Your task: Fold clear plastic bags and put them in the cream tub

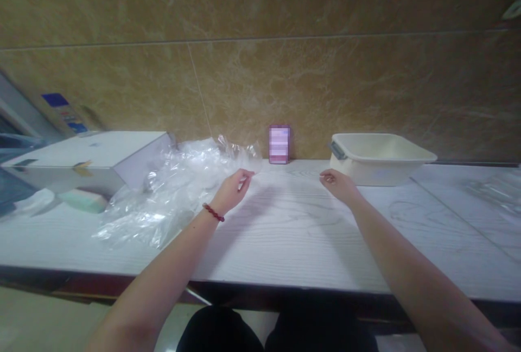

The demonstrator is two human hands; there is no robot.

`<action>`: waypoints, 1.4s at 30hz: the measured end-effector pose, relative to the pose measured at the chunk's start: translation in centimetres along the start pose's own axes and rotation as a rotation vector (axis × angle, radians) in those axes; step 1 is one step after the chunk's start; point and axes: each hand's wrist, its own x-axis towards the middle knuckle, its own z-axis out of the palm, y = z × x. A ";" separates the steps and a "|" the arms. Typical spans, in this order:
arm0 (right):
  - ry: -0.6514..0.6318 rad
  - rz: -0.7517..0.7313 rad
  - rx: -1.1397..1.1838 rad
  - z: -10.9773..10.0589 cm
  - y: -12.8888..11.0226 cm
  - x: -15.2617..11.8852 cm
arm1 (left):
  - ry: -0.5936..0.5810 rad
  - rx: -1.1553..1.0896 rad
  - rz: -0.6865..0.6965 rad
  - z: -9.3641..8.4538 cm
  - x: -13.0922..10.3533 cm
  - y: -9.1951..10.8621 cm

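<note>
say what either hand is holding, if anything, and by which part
No held thing shows: the left hand and right hand both have curled fingers, but whether they pinch something thin and clear cannot be told.

Free room runs over the middle of the tabletop point(293, 243), from its near edge up between the left hand point(233, 190) and the right hand point(340, 184); at the far end, the upright phone point(279, 144) and the tiled wall point(240, 86) stop that lane, with narrow gaps on the phone's left and right. On the left, a loose heap of clear plastic point(163, 194) blocks a low sideways pass; beyond it stands the white box point(89, 148), with a pale green block point(84, 200) at its near side. On the right, the cream tub point(376, 173) stands in the way near the wall, open from above; bare surface lies on its near side, as far as the clear plastic item point(499, 192) at far right.
</note>
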 end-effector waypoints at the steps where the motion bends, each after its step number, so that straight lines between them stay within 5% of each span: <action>1: 0.014 -0.062 0.045 0.1 -0.7 -0.2 | -0.044 -0.001 0.021 0.1 0.1 0.5; 5: -0.050 -0.243 0.215 0.0 -4.2 -0.9 | -0.234 -0.006 0.086 -0.5 0.7 2.2; 11: -0.409 -0.268 0.476 -2.2 -9.0 -0.5 | -0.606 -0.411 0.135 -3.4 2.7 5.1; 14: -0.672 -0.214 0.564 -3.7 -10.3 0.0 | -0.769 -0.655 0.042 -4.8 3.7 6.5; 17: -0.824 -0.153 0.600 -5.0 -11.1 0.4 | -0.782 -0.776 -0.100 -5.7 4.6 7.1; 23: -0.678 -0.064 0.621 -6.2 -11.8 2.0 | -0.605 -0.677 -0.352 -5.9 7.0 5.3; 29: -0.405 -0.034 0.700 -4.0 -11.6 6.4 | -0.187 -0.545 -0.503 -2.3 11.1 3.0; 35: 0.029 -0.255 0.596 -5.5 -12.0 6.9 | 0.088 -0.296 -0.118 -2.4 12.7 4.2; 39: 0.108 -0.420 0.333 -7.7 -11.5 2.1 | 0.062 -0.102 0.118 -3.9 8.3 6.8; 42: 0.048 -0.451 0.199 -6.9 -10.0 -1.7 | 0.000 -0.011 0.221 -3.5 3.9 7.3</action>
